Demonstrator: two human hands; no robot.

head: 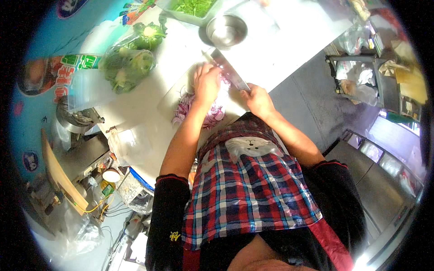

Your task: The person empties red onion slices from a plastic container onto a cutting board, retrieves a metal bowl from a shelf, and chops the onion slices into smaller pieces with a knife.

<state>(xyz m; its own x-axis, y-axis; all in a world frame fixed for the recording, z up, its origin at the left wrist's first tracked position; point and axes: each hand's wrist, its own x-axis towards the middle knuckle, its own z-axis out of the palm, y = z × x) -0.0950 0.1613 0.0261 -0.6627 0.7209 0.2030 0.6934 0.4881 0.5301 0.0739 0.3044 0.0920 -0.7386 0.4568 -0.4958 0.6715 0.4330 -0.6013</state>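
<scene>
My right hand [259,100] grips the handle of a broad-bladed kitchen knife [232,71], its blade slanting up and left across a pale cutting board [174,93]. Against the left side of the blade, my left hand [206,83] is bent over red onion [223,80], which its fingers mostly hide. Purple-and-white onion pieces show along the blade. A loose heap of sliced red onion [184,110] lies below my left hand, partly covered by the wrist and forearm.
A steel bowl [227,30] stands beyond the knife tip, beside a container of chopped greens [191,6]. Bagged green vegetables [127,66] lie left on the white table [135,101]. The table's right edge borders grey floor [301,91]; a loaded shelf rack [359,59] stands beyond.
</scene>
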